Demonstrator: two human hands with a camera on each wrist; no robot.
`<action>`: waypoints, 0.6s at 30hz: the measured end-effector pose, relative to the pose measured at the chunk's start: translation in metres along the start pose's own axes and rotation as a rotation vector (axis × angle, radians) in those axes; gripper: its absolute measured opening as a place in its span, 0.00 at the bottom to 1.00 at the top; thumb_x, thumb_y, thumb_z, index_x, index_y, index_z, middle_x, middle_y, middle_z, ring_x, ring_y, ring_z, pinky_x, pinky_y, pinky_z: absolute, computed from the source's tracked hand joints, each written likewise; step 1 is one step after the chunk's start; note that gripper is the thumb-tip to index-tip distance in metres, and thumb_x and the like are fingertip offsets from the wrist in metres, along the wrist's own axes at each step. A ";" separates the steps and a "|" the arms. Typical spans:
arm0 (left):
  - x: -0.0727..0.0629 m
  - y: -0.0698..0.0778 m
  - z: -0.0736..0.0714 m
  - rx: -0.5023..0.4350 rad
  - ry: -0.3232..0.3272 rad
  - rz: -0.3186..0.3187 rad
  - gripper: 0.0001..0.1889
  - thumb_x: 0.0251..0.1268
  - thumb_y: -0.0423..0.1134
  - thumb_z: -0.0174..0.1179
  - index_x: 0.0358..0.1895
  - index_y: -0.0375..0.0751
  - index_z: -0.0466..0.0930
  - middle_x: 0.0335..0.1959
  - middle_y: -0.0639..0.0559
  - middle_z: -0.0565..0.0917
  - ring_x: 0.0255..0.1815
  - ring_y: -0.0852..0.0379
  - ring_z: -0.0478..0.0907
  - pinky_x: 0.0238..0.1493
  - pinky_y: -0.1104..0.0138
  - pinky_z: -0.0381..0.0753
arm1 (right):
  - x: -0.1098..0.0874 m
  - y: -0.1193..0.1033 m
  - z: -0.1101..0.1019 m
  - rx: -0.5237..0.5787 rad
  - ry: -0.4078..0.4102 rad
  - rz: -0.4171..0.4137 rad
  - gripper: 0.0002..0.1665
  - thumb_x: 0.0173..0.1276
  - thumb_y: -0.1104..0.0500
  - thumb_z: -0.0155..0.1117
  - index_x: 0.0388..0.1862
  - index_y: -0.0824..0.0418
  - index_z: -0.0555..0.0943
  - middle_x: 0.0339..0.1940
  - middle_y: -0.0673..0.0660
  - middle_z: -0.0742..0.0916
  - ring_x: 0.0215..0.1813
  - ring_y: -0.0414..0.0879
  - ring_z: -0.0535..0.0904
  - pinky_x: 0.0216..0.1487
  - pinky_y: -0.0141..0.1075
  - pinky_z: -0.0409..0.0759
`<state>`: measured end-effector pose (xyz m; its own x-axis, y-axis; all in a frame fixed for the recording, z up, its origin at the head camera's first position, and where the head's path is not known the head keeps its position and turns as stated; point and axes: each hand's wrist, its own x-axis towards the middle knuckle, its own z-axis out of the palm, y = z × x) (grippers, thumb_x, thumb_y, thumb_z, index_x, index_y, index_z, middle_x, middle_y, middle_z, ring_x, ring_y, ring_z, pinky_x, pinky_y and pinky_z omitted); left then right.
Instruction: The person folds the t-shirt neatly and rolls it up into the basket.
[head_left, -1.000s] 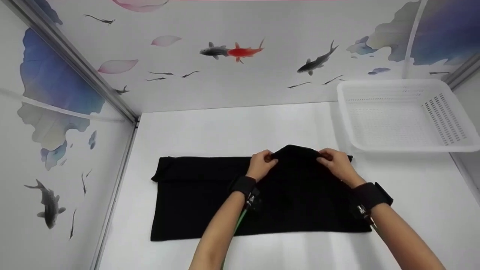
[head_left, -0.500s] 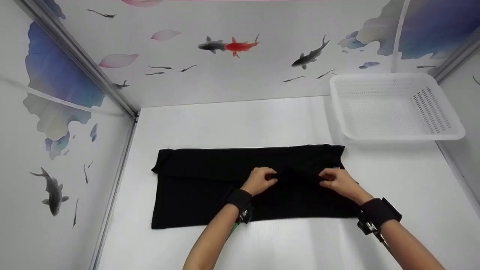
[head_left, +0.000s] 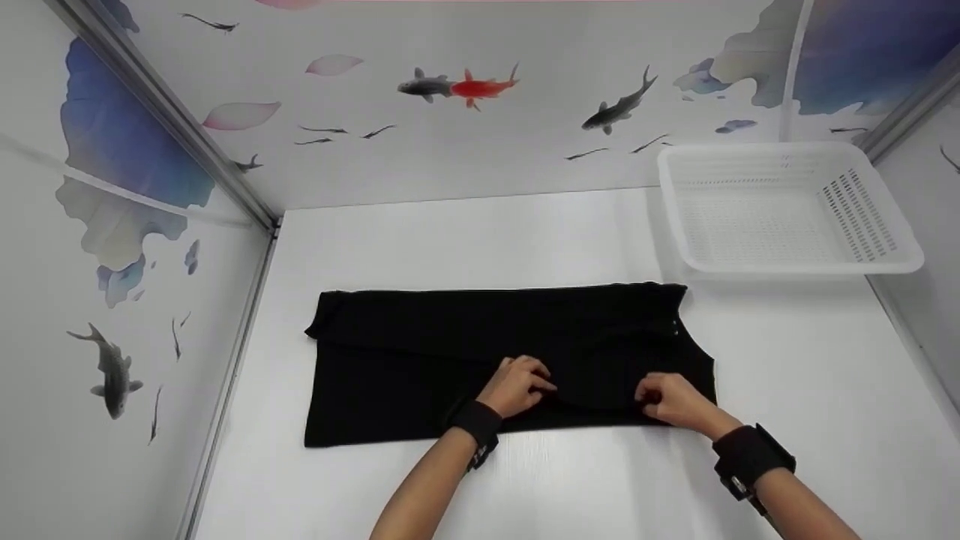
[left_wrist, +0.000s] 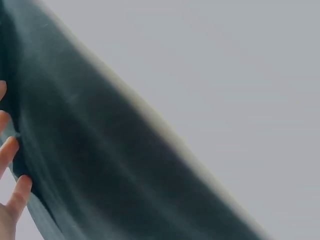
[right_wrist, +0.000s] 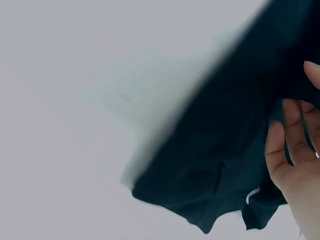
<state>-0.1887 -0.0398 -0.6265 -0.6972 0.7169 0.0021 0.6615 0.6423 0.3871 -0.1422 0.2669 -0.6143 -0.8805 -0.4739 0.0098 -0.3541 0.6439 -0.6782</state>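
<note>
A black garment (head_left: 420, 360), folded into a long strip, lies flat on the white table; its exact kind is hard to tell. My left hand (head_left: 517, 386) pinches a flap of it near the middle of the front edge. Farther right, my right hand (head_left: 675, 401) grips the same flap with curled fingers and thumb. In the left wrist view, fingertips (left_wrist: 22, 182) press against the dark cloth (left_wrist: 110, 150). The right wrist view has the cloth (right_wrist: 210, 165) running between thumb and fingers (right_wrist: 275, 150). The pinched edge itself is mostly hidden.
A white perforated plastic basket (head_left: 787, 266) stands at the back right of the white table (head_left: 465, 240). Printed panels with fish and leaves rise at the back (head_left: 525, 150) and on the left (head_left: 187, 300). Each wrist wears a black strap.
Both hands have drawn the garment's far flap toward the front edge, folding it over the right half. The view has shifted slightly. The basket stays on its spot.
</note>
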 end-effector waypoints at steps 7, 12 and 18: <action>-0.011 -0.002 0.005 0.064 -0.008 0.031 0.12 0.66 0.34 0.62 0.48 0.53 0.88 0.60 0.55 0.77 0.68 0.54 0.66 0.64 0.60 0.67 | -0.013 0.000 0.017 -0.087 -0.005 -0.020 0.06 0.50 0.70 0.69 0.28 0.62 0.85 0.29 0.51 0.82 0.35 0.49 0.76 0.38 0.41 0.76; -0.015 -0.002 0.003 0.062 -0.030 0.042 0.15 0.65 0.33 0.59 0.49 0.53 0.88 0.62 0.55 0.76 0.69 0.52 0.65 0.65 0.57 0.67 | -0.016 -0.002 0.016 -0.040 0.000 0.045 0.05 0.57 0.64 0.67 0.30 0.62 0.88 0.31 0.50 0.83 0.37 0.48 0.77 0.40 0.41 0.76; -0.022 -0.013 -0.002 0.005 0.073 0.019 0.13 0.65 0.33 0.59 0.47 0.51 0.88 0.59 0.55 0.79 0.65 0.51 0.68 0.59 0.56 0.70 | -0.014 -0.016 0.018 -0.096 0.169 0.184 0.05 0.61 0.68 0.65 0.29 0.65 0.87 0.31 0.54 0.84 0.38 0.54 0.79 0.41 0.48 0.78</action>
<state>-0.1825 -0.0642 -0.6292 -0.7025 0.7075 0.0769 0.6762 0.6299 0.3821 -0.1184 0.2529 -0.6166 -0.9702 -0.2413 0.0211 -0.2042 0.7679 -0.6071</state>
